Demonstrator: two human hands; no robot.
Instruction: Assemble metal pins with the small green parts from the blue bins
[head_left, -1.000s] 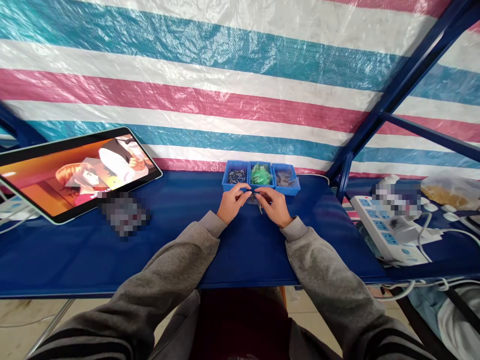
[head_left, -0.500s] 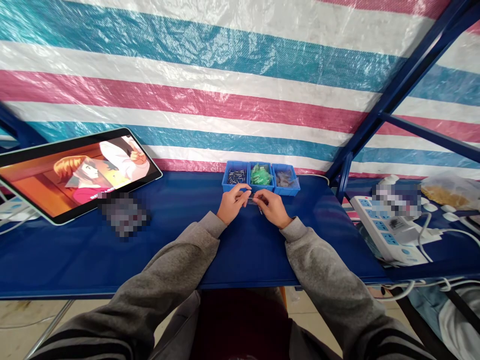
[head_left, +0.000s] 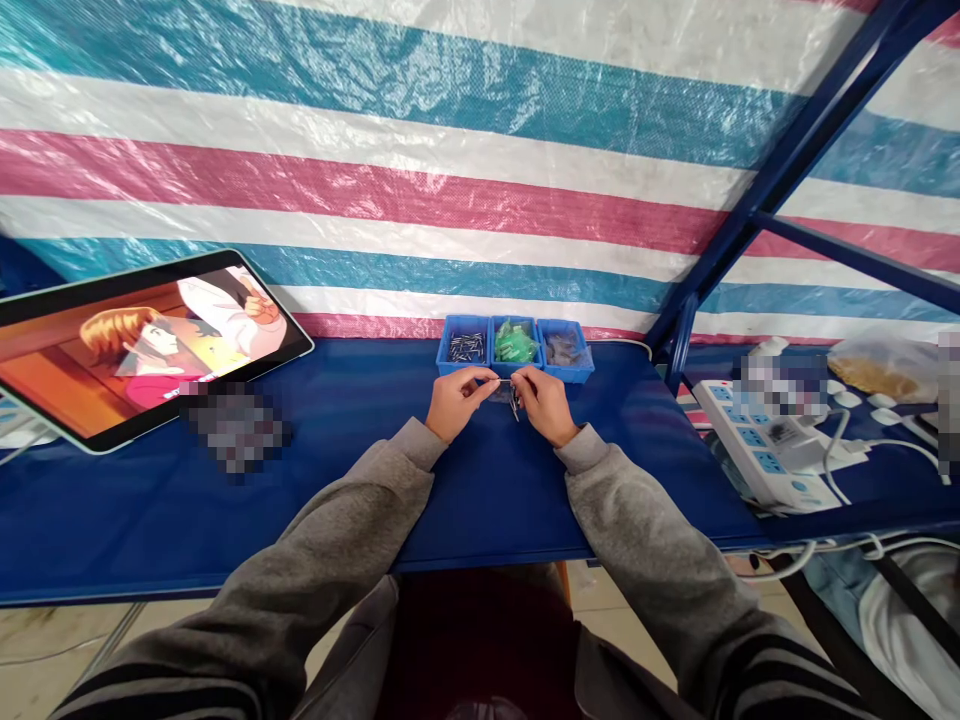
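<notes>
Over the blue table, my left hand [head_left: 453,402] and my right hand [head_left: 548,404] are close together, fingertips almost meeting. Both are closed in a pinch. Between them is a small clear plastic bag [head_left: 501,394], its pale top edge stretched from one set of fingertips to the other. A few thin metal screws [head_left: 514,403] stick down from under my right fingers; how they are gripped is partly hidden. Just beyond my hands stand three joined blue bins: one with screws [head_left: 466,348], one with green pieces [head_left: 516,343], one with clear plastic bags [head_left: 564,350].
A tablet [head_left: 150,345] playing a cartoon leans at the left, with a blurred-out object [head_left: 236,430] before it. At the right are a white power strip [head_left: 757,450] with cables and a bag of yellowish bits [head_left: 877,370]. A blue frame post [head_left: 750,215] slants behind, before striped sheeting.
My left fingers have drawn into a flatter pinch at the bag's edge. More of the screws shows below my right fingers. The whole view has shifted slightly.
</notes>
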